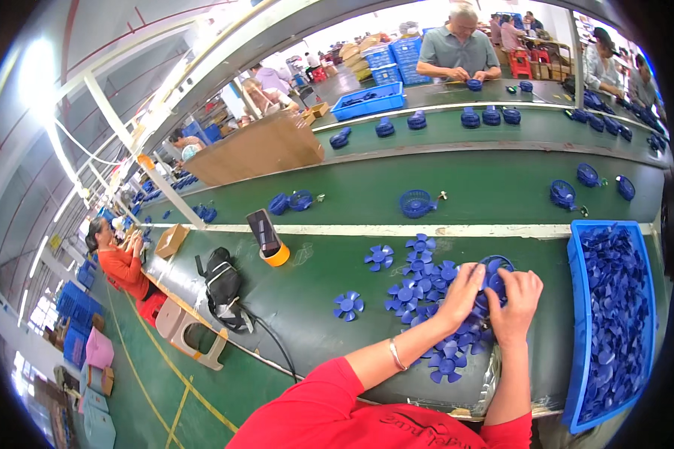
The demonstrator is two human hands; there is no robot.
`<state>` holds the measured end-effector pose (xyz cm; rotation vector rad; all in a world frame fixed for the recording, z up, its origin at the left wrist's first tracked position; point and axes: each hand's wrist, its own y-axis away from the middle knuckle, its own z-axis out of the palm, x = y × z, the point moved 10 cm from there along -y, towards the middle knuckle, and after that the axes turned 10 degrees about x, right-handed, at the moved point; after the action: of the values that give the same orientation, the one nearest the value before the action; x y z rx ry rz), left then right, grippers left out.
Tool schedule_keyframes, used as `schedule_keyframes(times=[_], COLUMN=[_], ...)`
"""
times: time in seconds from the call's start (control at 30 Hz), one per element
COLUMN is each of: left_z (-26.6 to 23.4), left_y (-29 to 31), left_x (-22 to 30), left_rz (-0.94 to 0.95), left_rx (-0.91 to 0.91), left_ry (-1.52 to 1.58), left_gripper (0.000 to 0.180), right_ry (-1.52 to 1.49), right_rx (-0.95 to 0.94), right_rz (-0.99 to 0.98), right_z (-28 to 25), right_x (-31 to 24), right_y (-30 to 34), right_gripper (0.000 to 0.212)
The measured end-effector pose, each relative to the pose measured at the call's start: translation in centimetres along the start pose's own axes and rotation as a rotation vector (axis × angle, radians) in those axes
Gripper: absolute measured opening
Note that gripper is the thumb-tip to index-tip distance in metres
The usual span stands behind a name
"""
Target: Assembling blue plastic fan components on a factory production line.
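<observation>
Both my hands are closed around a round blue fan housing (496, 263) above the bench. My left hand (460, 298) grips its left side, and my right hand (518, 301) holds the right side with the thumb pressed inward. What lies inside the housing is mostly hidden by my fingers. Under and beside my hands is a loose pile of blue fan blades (406, 295). One fan blade (348, 305) lies apart on the left, another (379, 257) farther back.
A blue crate (578, 329) full of fan blades stands at my right. Ahead, a green belt (337, 183) carries blue fan housings (415, 203). A phone (263, 232) leans on an orange tape roll (278, 257), with a black bag (223, 280) farther left. Across the line a person (460, 49) works.
</observation>
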<state>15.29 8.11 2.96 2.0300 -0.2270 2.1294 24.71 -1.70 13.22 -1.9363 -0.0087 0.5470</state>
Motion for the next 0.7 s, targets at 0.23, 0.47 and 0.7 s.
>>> schedule_keyframes(times=[0.23,0.47,0.7], left_z=[0.3,1.1,1.3], left_y=[0.1,0.1,-0.5], left_x=[2.4,3.7,4.3], left_rz=[0.245,0.238,0.315], left_rx=[0.018,-0.079,-0.033], left_ry=[-0.087,-0.095,-0.277], left_gripper=[0.034,0.033,0.025], right_ry=[0.068,-0.522,-0.299], right_rx=[-0.001,-0.18,-0.161], right_rz=[0.018,0.775,0.73], right_z=[0.3,3.3,2.8], right_x=[-0.2,6.6,6.4], right_y=[0.4,2.9,3.1], right_gripper=[0.047,0.048,0.033])
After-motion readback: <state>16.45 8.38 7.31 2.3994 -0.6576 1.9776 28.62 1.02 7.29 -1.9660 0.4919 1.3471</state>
